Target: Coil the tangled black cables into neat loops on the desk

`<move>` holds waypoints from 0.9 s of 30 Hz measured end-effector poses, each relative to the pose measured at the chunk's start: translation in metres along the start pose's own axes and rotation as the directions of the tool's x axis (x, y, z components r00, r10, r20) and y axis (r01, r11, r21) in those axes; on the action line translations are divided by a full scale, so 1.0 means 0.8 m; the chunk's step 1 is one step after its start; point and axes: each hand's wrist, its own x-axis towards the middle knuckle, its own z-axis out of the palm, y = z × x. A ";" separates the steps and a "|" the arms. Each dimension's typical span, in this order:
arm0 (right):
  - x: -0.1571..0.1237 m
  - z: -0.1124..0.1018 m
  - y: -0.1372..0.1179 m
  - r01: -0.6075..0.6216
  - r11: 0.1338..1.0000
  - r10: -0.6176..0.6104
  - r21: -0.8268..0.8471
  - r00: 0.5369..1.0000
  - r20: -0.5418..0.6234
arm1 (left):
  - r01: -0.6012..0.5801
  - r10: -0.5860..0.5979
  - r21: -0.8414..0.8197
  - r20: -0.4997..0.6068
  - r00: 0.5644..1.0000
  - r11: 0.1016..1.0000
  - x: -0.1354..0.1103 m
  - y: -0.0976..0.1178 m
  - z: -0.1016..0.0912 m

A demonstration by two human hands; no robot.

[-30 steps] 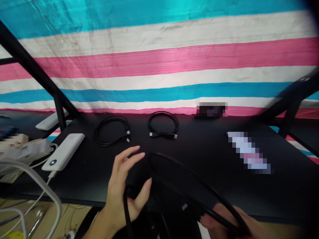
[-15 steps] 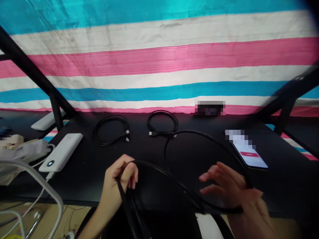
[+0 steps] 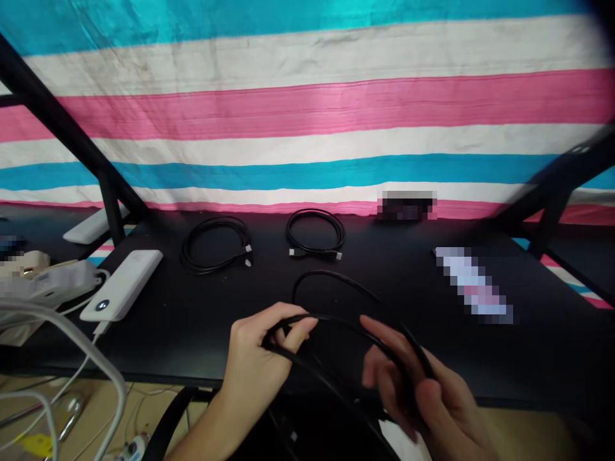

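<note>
My left hand (image 3: 262, 349) is closed, with a black cable (image 3: 336, 319) pinched between thumb and fingers. The cable bends in loose loops across to my right hand (image 3: 446, 403), whose thumb and curled fingers are around it; motion blurs the fingers. One loop rises above the black table, and other strands hang below my hands, where a connector shows faintly. Beyond my hands lie two coiled black cables, one coil (image 3: 204, 269) at left and another coil (image 3: 325, 255) in the middle, each with light-coloured plug ends.
A white power bank (image 3: 122, 285) with a white cord lies at left, near a power strip (image 3: 72, 282). Another white device (image 3: 89, 225) is behind it. A phone (image 3: 473, 285) lies at right, a pixelated dark object (image 3: 406, 208) at the back. Black frame bars (image 3: 57, 118) flank the table.
My left hand has moved right, and my right hand has moved left and turned, closing around the cable. The cable loops between them are smaller and nearer together.
</note>
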 end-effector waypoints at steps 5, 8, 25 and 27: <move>-0.001 -0.018 0.002 -0.041 0.995 0.011 -0.092 0.952 -0.307 | 0.024 -0.022 -0.043 0.040 0.999 0.999 0.007 -0.008 -0.020; -0.001 -0.039 0.010 -0.043 0.996 0.014 -0.075 0.940 -0.341 | 0.003 -0.003 0.036 -0.002 1.000 0.999 0.013 -0.013 -0.040; 0.051 -0.072 0.011 0.173 0.983 -0.107 0.062 0.812 -0.574 | 0.222 -0.171 -0.138 0.312 0.935 0.965 0.034 -0.017 -0.088; 0.061 -0.098 0.018 0.204 0.975 -0.090 0.093 0.736 -0.671 | 0.297 -0.282 -0.033 0.232 0.931 0.954 0.042 -0.039 -0.112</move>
